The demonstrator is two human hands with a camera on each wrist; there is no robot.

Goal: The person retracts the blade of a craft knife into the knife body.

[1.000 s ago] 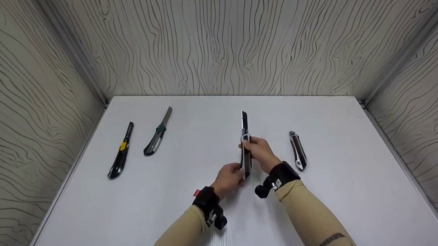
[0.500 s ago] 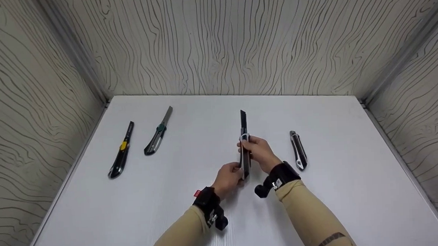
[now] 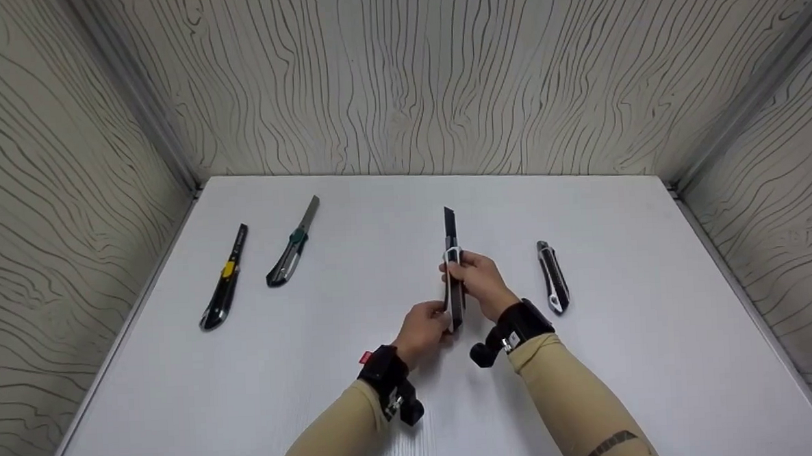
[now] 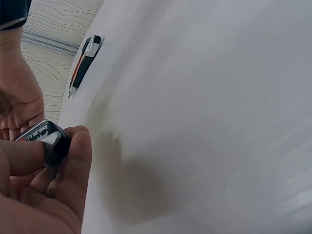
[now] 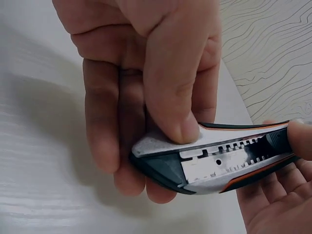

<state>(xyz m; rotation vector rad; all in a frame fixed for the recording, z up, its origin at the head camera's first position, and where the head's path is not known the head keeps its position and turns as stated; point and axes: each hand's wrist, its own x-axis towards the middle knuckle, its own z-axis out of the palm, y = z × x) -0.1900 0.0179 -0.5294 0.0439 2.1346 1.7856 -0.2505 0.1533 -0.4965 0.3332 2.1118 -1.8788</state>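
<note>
My right hand (image 3: 480, 279) grips the front of a silver, black and orange utility knife (image 5: 214, 161), its thumb on the dark slider (image 5: 279, 141). My left hand (image 3: 421, 330) pinches the tail end of the same knife, thumb on top and fingers beneath, as the left wrist view shows too. From the front of the handle a dark snap-off blade (image 3: 450, 222) sticks out, pointing away from me. The knife is held above the white table (image 3: 358, 394), near its middle. Parts of the handle are hidden behind my fingers.
Another silver and black utility knife (image 3: 553, 278) lies to the right of my right hand. On the left lie a black and yellow one (image 3: 223, 284) and a green and black one (image 3: 290, 250), blades out. Wood-patterned panels (image 3: 399, 77) enclose the back and sides.
The knife has swung very slightly to the left at its blade end, and the blade now looks darker. Both hands keep their hold in nearly the same place.
</note>
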